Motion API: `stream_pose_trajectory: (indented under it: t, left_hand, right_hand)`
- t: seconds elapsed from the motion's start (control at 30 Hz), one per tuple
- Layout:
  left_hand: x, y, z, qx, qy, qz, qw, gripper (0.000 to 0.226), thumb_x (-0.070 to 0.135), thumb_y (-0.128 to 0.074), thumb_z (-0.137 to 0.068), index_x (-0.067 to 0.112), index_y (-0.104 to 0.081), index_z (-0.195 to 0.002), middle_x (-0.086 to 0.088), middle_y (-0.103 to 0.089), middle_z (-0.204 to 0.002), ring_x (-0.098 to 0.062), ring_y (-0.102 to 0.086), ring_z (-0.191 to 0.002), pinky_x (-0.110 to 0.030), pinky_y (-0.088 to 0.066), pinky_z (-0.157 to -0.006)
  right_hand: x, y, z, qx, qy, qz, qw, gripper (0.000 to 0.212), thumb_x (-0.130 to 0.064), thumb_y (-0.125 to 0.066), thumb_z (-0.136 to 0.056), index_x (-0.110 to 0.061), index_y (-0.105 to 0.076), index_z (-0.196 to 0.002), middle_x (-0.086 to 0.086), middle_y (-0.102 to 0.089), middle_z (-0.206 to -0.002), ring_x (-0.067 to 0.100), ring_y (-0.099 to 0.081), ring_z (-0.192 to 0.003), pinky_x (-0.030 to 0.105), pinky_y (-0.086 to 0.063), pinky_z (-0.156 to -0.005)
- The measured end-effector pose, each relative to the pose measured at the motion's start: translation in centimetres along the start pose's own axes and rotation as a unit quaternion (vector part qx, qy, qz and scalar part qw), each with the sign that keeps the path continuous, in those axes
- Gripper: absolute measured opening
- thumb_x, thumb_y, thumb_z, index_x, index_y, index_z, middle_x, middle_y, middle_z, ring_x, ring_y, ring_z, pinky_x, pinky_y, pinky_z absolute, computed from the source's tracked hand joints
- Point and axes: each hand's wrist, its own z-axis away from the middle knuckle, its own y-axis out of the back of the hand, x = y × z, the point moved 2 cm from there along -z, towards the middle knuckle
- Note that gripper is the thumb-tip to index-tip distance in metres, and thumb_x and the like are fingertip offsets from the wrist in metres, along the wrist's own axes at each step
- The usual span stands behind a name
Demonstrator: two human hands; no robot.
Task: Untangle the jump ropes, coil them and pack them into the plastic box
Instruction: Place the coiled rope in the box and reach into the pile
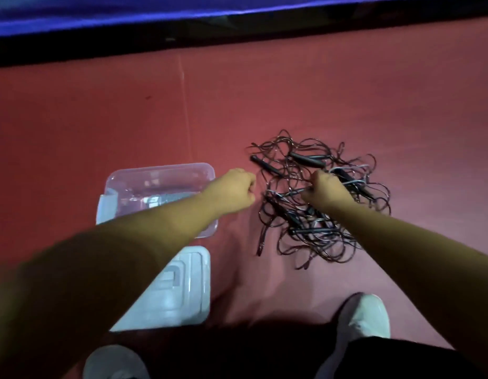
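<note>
L forearm comes in from 7 o'clock and crosses over the near R corner of the plastic box. L hand is knuckles-up and clenched into a fist, just beside the 9 o'clock edge of the jump ropes, with a sliver of floor showing btwn knuckles and the nearest loop. The box is clear and open, sits on the floor at 9 o'clock of the tangle, and is partly hidden by the L arm; the contents are blurry, so can't tell what's in there. White lid lies flat on the floor at 6 o'clock of the box, near it, w/ its L part covered by the L forearm. The ropes are one loose tangled pile of thin dark cords plus a few pale grey ones, all on the floor and outside the box. Black handles poke out, e.g. one handle at the pile's 12 o'clock. R forearm enters from 4 o'clock, over the pile's near R side. R hand is on top of the pile's centre, back of hand up, fingers curled around cords incl. a pale one sticking out toward 9 o'clock. Red floor all around, blue mat across 12 o'clock. Pale shoes: L shoe at 7 o'clock and R shoe at 5 o'clock.
</note>
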Motion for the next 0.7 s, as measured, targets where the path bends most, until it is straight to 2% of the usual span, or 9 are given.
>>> stream_pose_trajectory:
  t: [0.13,0.23,0.3,0.33,0.4,0.47,0.53,0.6,0.7]
  left_hand:
    - [2.1,-6.4,-0.1,-0.056,0.058,0.051,0.995,0.009,0.018,-0.064,-0.083,0.013,-0.065,-0.09,-0.004,-0.065,-0.095,-0.027,-0.062,-0.093,-0.035,-0.051,-0.085]
    - [1.5,-11.3,-0.3,-0.112,0.116,0.055,0.985,0.021,0.026,-0.068,-0.085,0.007,-0.067,-0.093,-0.012,-0.07,-0.094,-0.031,-0.065,-0.091,-0.034,-0.052,-0.077]
    - [0.5,-14.1,-0.8,-0.119,0.149,0.068,0.979,0.03,0.035,-0.07,-0.085,0.005,-0.065,-0.087,-0.014,-0.069,-0.09,-0.031,-0.065,-0.09,-0.032,-0.046,-0.069]
    - [-0.1,-15.4,-1.1,-0.11,0.166,0.073,0.977,0.033,0.039,-0.071,-0.083,0.007,-0.065,-0.085,-0.015,-0.069,-0.091,-0.031,-0.065,-0.091,-0.032,-0.044,-0.069]
    - [-1.3,-17.4,-1.5,-0.078,0.192,0.057,0.977,0.041,0.043,-0.071,-0.082,0.004,-0.068,-0.094,-0.019,-0.065,-0.103,-0.035,-0.061,-0.101,-0.036,-0.049,-0.08]
    - [-2.3,-18.7,-1.6,-0.043,0.201,0.049,0.978,0.031,0.034,-0.068,-0.084,0.007,-0.071,-0.098,-0.019,-0.058,-0.107,-0.037,-0.058,-0.104,-0.042,-0.05,-0.09]
    - [-2.9,-19.4,-1.6,-0.003,0.176,0.065,0.982,0.017,0.021,-0.062,-0.086,0.008,-0.071,-0.09,-0.018,-0.058,-0.097,-0.039,-0.059,-0.097,-0.044,-0.05,-0.087]
    - [-3.1,-19.1,-1.6,0.039,0.145,0.103,0.983,0.012,0.017,-0.056,-0.088,0.012,-0.067,-0.088,-0.018,-0.064,-0.089,-0.039,-0.062,-0.091,-0.046,-0.05,-0.08]
    - [-2.3,-16.0,-1.4,0.072,0.117,0.188,0.972,0.014,0.024,-0.052,-0.094,0.021,-0.065,-0.099,-0.004,-0.073,-0.075,-0.027,-0.07,-0.083,-0.039,-0.053,-0.076]
  right_hand:
    - [4.4,-3.5,2.5,-0.078,-0.041,-0.004,0.996,0.069,-0.036,-0.079,-0.074,-0.007,-0.049,-0.129,0.019,-0.054,-0.126,0.037,-0.055,-0.114,0.042,-0.049,-0.098]
    - [5.3,-6.5,3.0,-0.098,0.0,-0.013,0.995,0.057,-0.033,-0.077,-0.074,-0.006,-0.055,-0.12,0.018,-0.051,-0.121,0.036,-0.056,-0.108,0.039,-0.049,-0.096]
    - [4.7,-8.1,2.9,-0.095,0.043,-0.04,0.994,0.045,-0.029,-0.072,-0.075,-0.007,-0.059,-0.112,0.016,-0.054,-0.114,0.035,-0.057,-0.104,0.037,-0.049,-0.092]
    - [4.2,-8.7,2.6,-0.099,0.065,-0.049,0.992,0.041,-0.026,-0.069,-0.076,-0.006,-0.059,-0.11,0.016,-0.055,-0.112,0.035,-0.057,-0.104,0.036,-0.048,-0.091]
    - [3.2,-10.3,1.7,-0.115,0.096,-0.066,0.986,0.035,-0.02,-0.063,-0.08,-0.006,-0.06,-0.111,0.017,-0.058,-0.113,0.034,-0.057,-0.108,0.035,-0.046,-0.091]
    - [2.2,-11.5,0.9,-0.132,0.113,-0.086,0.981,0.041,-0.016,-0.059,-0.082,-0.012,-0.057,-0.124,0.017,-0.058,-0.117,0.035,-0.057,-0.111,0.034,-0.046,-0.095]
    - [1.8,-12.3,0.0,-0.16,0.121,-0.077,0.977,0.058,-0.016,-0.058,-0.084,-0.023,-0.047,-0.14,0.018,-0.052,-0.123,0.037,-0.058,-0.11,0.035,-0.047,-0.098]
    - [1.8,-12.8,-0.7,-0.187,0.117,-0.052,0.974,0.063,-0.018,-0.059,-0.087,-0.033,-0.042,-0.146,0.017,-0.047,-0.125,0.036,-0.058,-0.11,0.035,-0.046,-0.101]
    - [1.2,-11.9,-1.4,-0.184,0.116,-0.072,0.973,0.034,-0.029,-0.065,-0.09,-0.027,-0.063,-0.124,0.013,-0.058,-0.114,0.028,-0.06,-0.103,0.037,-0.048,-0.099]
